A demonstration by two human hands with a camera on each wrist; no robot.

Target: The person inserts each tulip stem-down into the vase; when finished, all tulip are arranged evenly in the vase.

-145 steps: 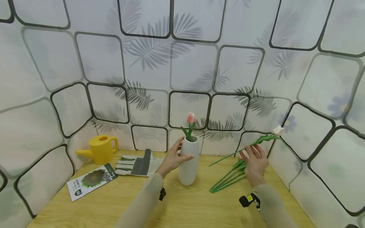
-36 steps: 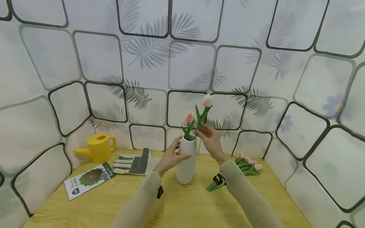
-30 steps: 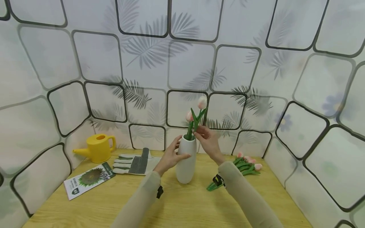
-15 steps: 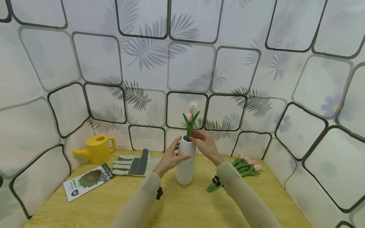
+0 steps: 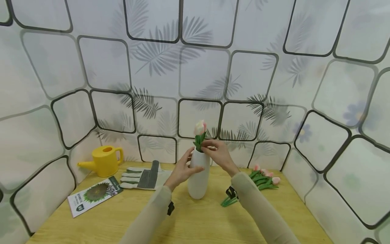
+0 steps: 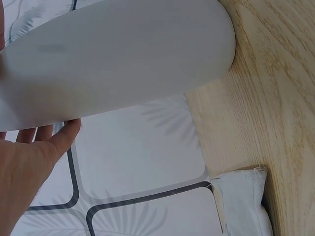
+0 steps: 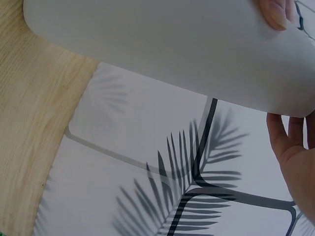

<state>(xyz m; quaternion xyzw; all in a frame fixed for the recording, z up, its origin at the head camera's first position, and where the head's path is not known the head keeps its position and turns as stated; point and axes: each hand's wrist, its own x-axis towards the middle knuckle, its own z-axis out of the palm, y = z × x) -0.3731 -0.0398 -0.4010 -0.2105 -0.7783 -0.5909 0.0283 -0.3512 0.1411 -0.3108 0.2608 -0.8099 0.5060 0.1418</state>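
A tall white vase (image 5: 198, 183) stands upright on the wooden table, gripped near its top by my left hand (image 5: 182, 171). Curled fingers of that hand (image 6: 37, 157) show against the vase (image 6: 128, 59) in the left wrist view. At the vase's mouth my right hand (image 5: 221, 155) pinches the green stem or leaves of a whitish tulip (image 5: 199, 128), whose lower stem is inside the vase. Its bloom overlaps a pink tulip (image 5: 204, 125) behind it, also in the vase. The right wrist view has my right hand (image 7: 298, 169) close by the vase rim; its fingertips are partly hidden.
Several pink tulips (image 5: 264, 179) lie in a bundle on the table at right, partly behind my right forearm. To the left are grey-and-white work gloves (image 5: 147, 178), a seed packet (image 5: 95, 196) and a yellow watering can (image 5: 106, 161). Patterned walls enclose the table's back and sides.
The right hand has brought the whitish tulip from the bundle to the vase, and its stem has slid down inside, lowering the bloom. The left hand keeps its hold on the vase.
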